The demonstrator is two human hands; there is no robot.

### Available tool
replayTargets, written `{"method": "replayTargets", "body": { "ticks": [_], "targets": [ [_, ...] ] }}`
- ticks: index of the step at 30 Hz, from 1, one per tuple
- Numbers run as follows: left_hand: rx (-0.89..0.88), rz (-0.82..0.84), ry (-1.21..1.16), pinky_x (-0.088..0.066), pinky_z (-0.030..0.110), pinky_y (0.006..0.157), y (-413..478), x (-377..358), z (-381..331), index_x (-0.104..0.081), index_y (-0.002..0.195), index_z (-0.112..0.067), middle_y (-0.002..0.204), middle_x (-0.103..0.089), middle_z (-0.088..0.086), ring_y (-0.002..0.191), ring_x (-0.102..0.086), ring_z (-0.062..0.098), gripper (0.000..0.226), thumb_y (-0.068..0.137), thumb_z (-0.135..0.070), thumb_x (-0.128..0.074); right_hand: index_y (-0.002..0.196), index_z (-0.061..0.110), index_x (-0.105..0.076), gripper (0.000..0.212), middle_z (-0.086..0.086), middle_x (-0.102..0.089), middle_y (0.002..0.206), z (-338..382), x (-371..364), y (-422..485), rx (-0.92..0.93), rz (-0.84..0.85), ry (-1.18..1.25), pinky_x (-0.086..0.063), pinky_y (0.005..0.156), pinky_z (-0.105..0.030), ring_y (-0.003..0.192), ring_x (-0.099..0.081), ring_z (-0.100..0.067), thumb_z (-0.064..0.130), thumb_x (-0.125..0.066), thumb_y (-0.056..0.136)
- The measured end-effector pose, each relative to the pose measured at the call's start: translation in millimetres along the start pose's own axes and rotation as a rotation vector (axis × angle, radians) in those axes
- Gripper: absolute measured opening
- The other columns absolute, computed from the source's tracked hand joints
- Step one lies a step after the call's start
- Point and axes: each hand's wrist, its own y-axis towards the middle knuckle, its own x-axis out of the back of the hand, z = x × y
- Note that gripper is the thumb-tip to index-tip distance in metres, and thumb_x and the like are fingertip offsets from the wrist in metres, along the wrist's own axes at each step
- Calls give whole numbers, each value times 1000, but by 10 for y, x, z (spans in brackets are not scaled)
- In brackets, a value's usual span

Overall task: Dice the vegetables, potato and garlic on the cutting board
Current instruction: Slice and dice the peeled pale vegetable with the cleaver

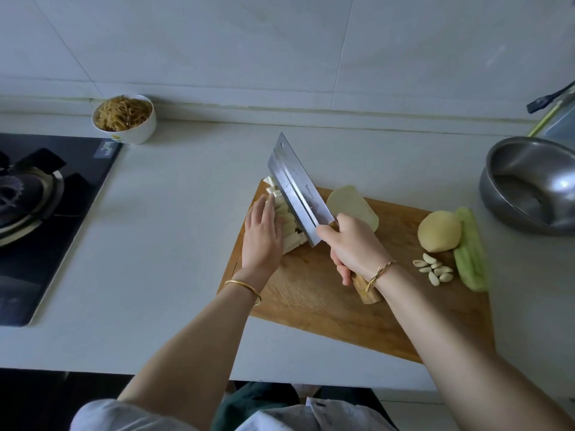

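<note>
At the far left corner of the cutting board [311,306] sits a pile of white vegetable sticks [287,227], caught between the two hands. The left hand [261,234] lies flat on the pile's left side, fingers straight and close together, pressing down. The right hand [354,244] is wrapped tight round the wooden handle of the cleaver [298,188]. Its blade leans over the pile's right side and runs from the near edge toward the far one. As far as I can tell, the sticks point their cut ends at the blade, so their length lies crosswise to it, which suits a dicing cut. The left fingertips are very near the steel. Toward the board's right edge wait the peeled potato [439,231], the garlic cloves [434,270] and a green stalk [471,250], all uncut.
</note>
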Motion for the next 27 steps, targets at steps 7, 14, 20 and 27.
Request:
{"method": "replayTargets", "body": {
  "ticks": [7,14,20,27],
  "targets": [
    [82,-9,-50,-33,30,107,-50,13,-36,-33,142,-10,148,-33,6,135,-32,21,41,102,-19,-34,84,14,-42,16,-9,-51,60,56,-58,-39,-24,20,-13,-39,33,-20,25,-42,-10,23,-40,97],
    [84,-12,-44,-38,33,104,-32,3,-30,-35,140,-11,146,-35,6,131,-37,22,40,102,-24,-36,78,13,-41,20,-9,-50,61,80,-54,-47,-51,25,10,-41,35,-22,27,-42,-11,22,-41,96],
    [91,-5,-45,-35,33,107,-42,-3,-33,-33,141,-10,147,-36,8,133,-34,23,41,101,-20,-37,79,16,-40,20,-9,-51,61,132,-61,-53,-55,58,-31,-41,35,-21,26,-42,-9,24,-39,98],
    [79,-42,-40,-32,32,108,-54,-37,-48,-35,140,-7,146,-37,10,133,-34,24,39,102,-19,-34,95,9,-44,13,-11,-50,64,176,-43,-48,-93,81,-32,-45,35,-23,29,-42,-11,21,-39,97]
  ]
}}
